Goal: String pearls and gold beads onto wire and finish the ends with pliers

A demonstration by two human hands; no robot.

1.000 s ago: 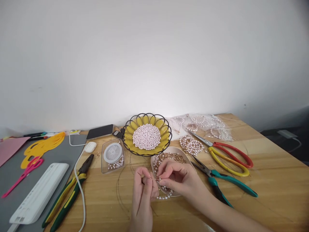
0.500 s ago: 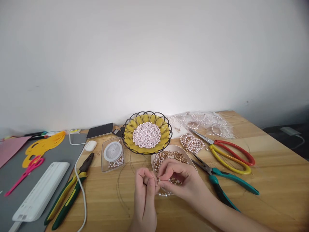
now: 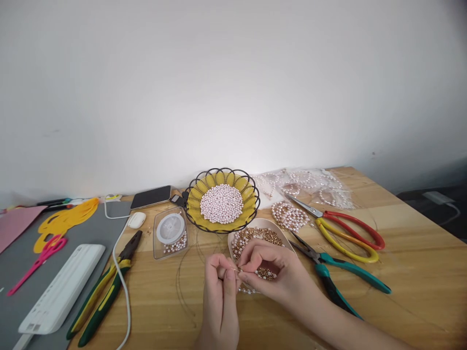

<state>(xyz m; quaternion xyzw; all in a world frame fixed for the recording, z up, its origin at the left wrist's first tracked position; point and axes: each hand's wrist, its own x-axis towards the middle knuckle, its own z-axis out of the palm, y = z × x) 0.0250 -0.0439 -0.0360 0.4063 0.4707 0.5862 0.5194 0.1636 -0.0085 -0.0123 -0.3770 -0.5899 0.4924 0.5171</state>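
Note:
My left hand (image 3: 222, 296) and my right hand (image 3: 272, 270) meet fingertip to fingertip at the front of the table. Both are closed in a pinch on a thin beading thread (image 3: 235, 270), of which only a short bit shows; any small piece between the fingertips is too tiny to make out. Below them a strand of pale beads (image 3: 247, 290) shows beside a pinkish dish (image 3: 260, 222). That dish holds gold and pearl beads, partly hidden by my right hand. Thin dark loops of thread (image 3: 178, 282) lie on the wood left of my hands.
Behind stands a yellow basket (image 3: 193, 206) of pearl beads. To the right lie bead strands (image 3: 290, 216), scissors (image 3: 350, 233) and teal pliers (image 3: 324, 262). A clear box (image 3: 156, 243) with a spool, green-yellow pliers (image 3: 105, 291) and a white power bank (image 3: 62, 289) are left.
My hands stay together in nearly the same place. The left thumb and hand have shifted very slightly to the right; the things on the table have not moved.

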